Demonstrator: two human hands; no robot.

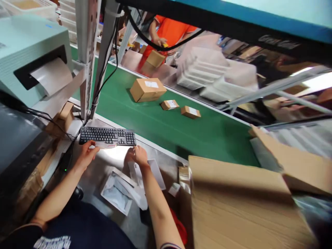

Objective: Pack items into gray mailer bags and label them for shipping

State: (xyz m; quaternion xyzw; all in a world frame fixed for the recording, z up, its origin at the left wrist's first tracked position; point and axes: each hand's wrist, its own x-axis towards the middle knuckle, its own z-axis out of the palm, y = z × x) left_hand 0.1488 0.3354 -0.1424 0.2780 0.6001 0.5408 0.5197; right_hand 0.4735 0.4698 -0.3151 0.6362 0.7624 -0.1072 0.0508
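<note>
My left hand (87,153) rests at the front edge of a black keyboard (107,135), its fingers curled around the end of a white label strip (106,145). My right hand (139,154) is at the other end of that strip, just below the keyboard's right side, its fingers bent down on it. Both hands lie on a shiny metal worktop (114,160). White plastic mailer bags (121,192) lie under my right forearm.
A green conveyor belt (166,128) behind the keyboard carries three cardboard boxes (147,89). A label printer (28,52) stands at left. Flat cardboard sheets (241,204) are stacked at right. A person in orange (168,33) works beyond the belt.
</note>
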